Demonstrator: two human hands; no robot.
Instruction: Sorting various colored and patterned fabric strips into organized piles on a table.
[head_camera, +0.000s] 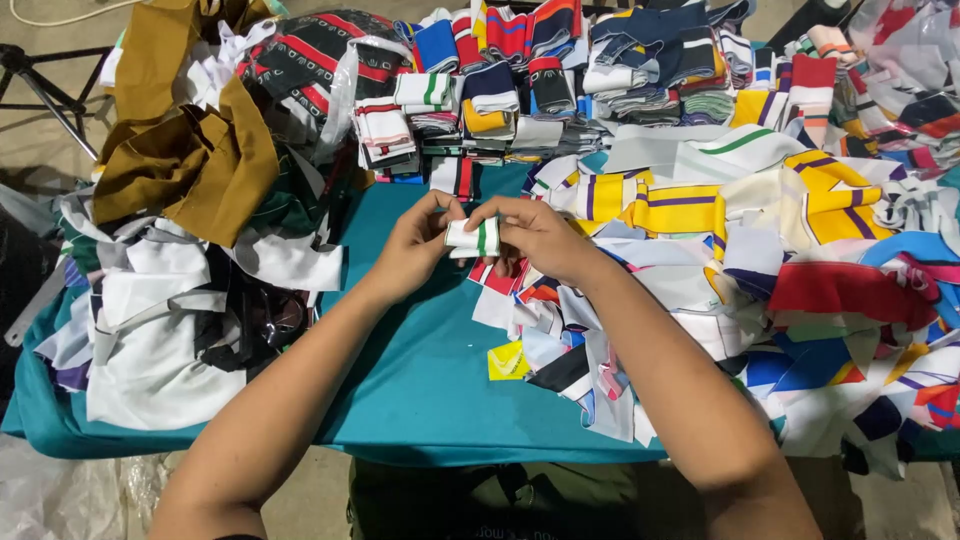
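Note:
Both my hands meet over the middle of a teal-covered table (420, 370). Between them is a small folded white knit cuff with a green stripe (472, 238). My left hand (418, 243) pinches its left end with thumb and fingers. My right hand (537, 238) grips its right end, fingers curled over the top. The cuff is held a little above the cloth, in front of a stack of folded striped cuffs (420, 110).
A heap of white, black and mustard fabric (190, 200) fills the left side. Loose multicoloured fabric scraps (780, 260) cover the right half. Rows of folded striped trims (620, 60) line the far edge. A yellow scrap (508, 362) lies near me.

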